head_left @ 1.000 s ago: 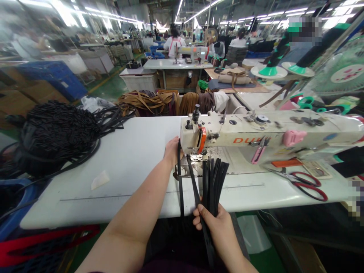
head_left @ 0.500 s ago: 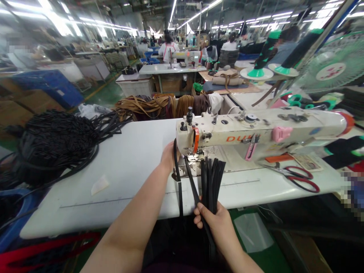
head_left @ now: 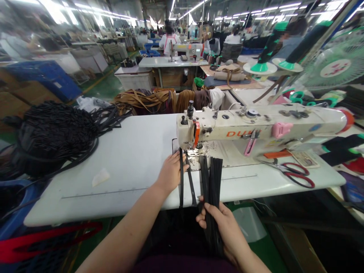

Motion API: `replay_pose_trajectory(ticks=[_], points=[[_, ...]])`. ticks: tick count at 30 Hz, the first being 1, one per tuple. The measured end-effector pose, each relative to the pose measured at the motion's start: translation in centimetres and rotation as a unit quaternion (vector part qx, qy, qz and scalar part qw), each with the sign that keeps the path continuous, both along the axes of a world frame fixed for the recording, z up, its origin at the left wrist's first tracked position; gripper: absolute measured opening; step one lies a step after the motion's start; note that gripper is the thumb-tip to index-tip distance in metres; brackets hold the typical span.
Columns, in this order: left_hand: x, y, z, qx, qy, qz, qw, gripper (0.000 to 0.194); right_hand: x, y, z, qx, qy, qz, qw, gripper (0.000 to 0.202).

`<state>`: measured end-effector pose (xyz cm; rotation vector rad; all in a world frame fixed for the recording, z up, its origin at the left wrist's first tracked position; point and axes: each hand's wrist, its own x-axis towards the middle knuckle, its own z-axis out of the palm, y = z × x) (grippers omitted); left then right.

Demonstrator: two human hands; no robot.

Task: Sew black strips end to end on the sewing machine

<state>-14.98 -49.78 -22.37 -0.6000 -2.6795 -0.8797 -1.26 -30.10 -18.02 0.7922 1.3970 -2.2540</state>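
Note:
My left hand point(head_left: 171, 172) lies on the table just left of the needle area of a white sewing machine point(head_left: 222, 127), fingers stretched out and flat. One narrow black strap point(head_left: 181, 184) crosses its fingers and hangs over the front edge. Beside it, a second black strap point(head_left: 191, 185) runs from near the presser foot toward that edge, close to my fingertips. Closed around a bundle of black straps point(head_left: 215, 178) is my right hand point(head_left: 220, 220), at the table's front edge. The upper ends of the bundle fan out toward the machine.
Red-handled scissors point(head_left: 297, 174) lie on the right of the white table point(head_left: 136, 151). Pink thread snips point(head_left: 250, 146) hang on the machine. A heap of black straps point(head_left: 57, 138) sits at the left. Thread cones point(head_left: 264, 53) and a fan point(head_left: 335, 68) stand at the right.
My left hand has come forward from beside the machine head and now lies flat by the needle area. The second strap has left my right hand's fingers; that hand still grips the bundle.

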Motion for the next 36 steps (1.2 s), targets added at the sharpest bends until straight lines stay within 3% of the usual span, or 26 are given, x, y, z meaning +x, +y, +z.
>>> replay_pose_trajectory(ticks=[5, 10, 17, 29, 36], points=[[-0.2, 0.0, 0.1, 0.006, -0.012, 0.004, 1.0, 0.033, 0.6, 0.7, 0.5, 0.019, 0.007, 0.015, 1.0, 0.062], [-0.1, 0.0, 0.0, 0.01, 0.011, -0.004, 1.0, 0.031, 0.7, 1.0, -0.7, 0.064, -0.008, -0.001, 0.998, 0.063], [-0.2, 0.0, 0.2, 0.014, 0.008, -0.009, 1.0, 0.027, 0.9, 1.2, -1.3, 0.064, -0.001, -0.024, 0.998, 0.067], [0.0, 0.3, 0.3, 0.034, 0.02, -0.003, 0.999, 0.025, 0.7, 1.0, -1.8, 0.077, 0.033, 0.013, 0.996, 0.062], [-0.3, 0.2, -0.3, 0.006, 0.021, -0.007, 1.0, 0.024, 0.9, 0.9, -1.7, 0.094, 0.039, 0.031, 0.994, 0.067]])
